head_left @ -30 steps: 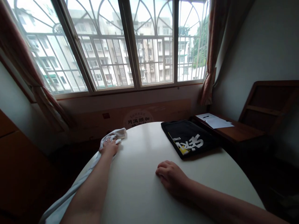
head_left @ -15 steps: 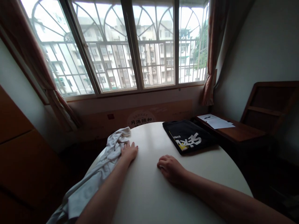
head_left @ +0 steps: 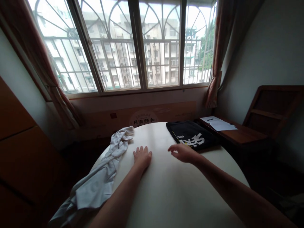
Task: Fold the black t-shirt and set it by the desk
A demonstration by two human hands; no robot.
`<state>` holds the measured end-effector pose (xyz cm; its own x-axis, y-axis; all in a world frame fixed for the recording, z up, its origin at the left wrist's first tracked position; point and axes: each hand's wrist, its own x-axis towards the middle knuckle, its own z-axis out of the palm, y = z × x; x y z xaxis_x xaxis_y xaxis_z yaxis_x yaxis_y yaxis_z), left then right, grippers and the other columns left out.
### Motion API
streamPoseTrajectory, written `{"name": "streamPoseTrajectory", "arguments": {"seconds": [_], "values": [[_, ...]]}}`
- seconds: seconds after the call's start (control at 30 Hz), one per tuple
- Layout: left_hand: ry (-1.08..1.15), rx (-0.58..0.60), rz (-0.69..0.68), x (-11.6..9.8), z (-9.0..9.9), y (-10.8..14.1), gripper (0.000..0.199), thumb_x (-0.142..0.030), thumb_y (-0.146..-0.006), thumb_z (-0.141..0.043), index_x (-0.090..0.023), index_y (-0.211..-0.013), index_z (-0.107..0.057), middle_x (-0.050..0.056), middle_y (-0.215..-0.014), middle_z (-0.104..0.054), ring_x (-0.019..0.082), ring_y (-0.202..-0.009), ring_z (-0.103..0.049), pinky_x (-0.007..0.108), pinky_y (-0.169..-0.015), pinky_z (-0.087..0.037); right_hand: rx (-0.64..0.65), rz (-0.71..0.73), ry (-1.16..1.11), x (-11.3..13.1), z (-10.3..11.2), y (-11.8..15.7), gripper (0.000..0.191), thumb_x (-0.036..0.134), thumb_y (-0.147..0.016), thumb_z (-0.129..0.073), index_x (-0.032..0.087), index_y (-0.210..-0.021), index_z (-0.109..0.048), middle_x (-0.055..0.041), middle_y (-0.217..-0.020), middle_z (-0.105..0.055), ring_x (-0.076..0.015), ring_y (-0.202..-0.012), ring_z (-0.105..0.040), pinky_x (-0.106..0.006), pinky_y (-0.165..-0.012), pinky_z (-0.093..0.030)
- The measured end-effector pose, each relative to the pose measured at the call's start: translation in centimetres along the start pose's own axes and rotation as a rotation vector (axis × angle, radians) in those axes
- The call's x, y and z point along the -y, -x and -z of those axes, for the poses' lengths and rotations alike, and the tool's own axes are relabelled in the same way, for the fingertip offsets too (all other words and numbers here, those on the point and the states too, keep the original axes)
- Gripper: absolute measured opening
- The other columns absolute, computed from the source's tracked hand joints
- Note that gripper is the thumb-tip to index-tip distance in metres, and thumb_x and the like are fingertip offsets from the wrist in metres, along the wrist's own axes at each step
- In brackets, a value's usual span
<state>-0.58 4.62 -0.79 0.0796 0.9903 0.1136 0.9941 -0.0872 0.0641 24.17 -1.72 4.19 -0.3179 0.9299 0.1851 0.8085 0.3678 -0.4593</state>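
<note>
My left hand (head_left: 142, 157) lies with fingers spread on the white round table (head_left: 161, 196), to the right of a crumpled white garment (head_left: 99, 180) and apart from it. That cloth runs along the table's left edge and hangs over it at the near end. Just in front of a folded black garment (head_left: 190, 130) with white and yellow lettering is my right hand (head_left: 181, 152). Its thumb and fingers are apart, with nothing between them, and it covers part of the lettering. I cannot tell whether it touches the black cloth.
A dark wooden chair (head_left: 273, 110) stands at the right, with sheets of white paper (head_left: 220, 123) on its seat. Behind the table is a barred window (head_left: 142, 90) with tied curtains (head_left: 212, 91). An orange-brown cabinet (head_left: 30, 161) stands at the left.
My left hand has moved right, away from the white garment. My right hand has risen toward the black garment, and its curled fingers have loosened.
</note>
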Motion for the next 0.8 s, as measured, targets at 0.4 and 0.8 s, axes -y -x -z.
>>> {"name": "streamPoseTrajectory", "arguments": {"seconds": [0.4, 0.8], "values": [[0.053, -0.14, -0.251, -0.5, 0.8, -0.9, 0.026, -0.019, -0.093, -0.048, -0.02, -0.105, -0.071, 0.01, -0.111, -0.07, 0.025, -0.107, -0.062, 0.035, -0.093, -0.045, -0.172, -0.437, 0.318, -9.0, -2.0, -0.4, 0.063, 0.044, -0.094, -0.055, 0.01, -0.148, -0.05, -0.0211, -0.155, -0.045, -0.0389, -0.145, -0.037, -0.058, -0.116, -0.025], [0.388, -0.155, -0.262, -1.3, 0.2, -0.4, 0.034, -0.014, -0.089, -0.054, -0.014, -0.12, -0.069, 0.012, -0.129, -0.069, 0.025, -0.123, -0.061, 0.035, -0.112, -0.042, -0.684, -0.282, -0.029, -8.6, 0.7, -0.1, 0.033, 0.027, -0.097, -0.044, 0.021, -0.116, -0.071, -0.0118, -0.122, -0.071, -0.0301, -0.128, -0.056, -0.046, -0.11, -0.036]]}}
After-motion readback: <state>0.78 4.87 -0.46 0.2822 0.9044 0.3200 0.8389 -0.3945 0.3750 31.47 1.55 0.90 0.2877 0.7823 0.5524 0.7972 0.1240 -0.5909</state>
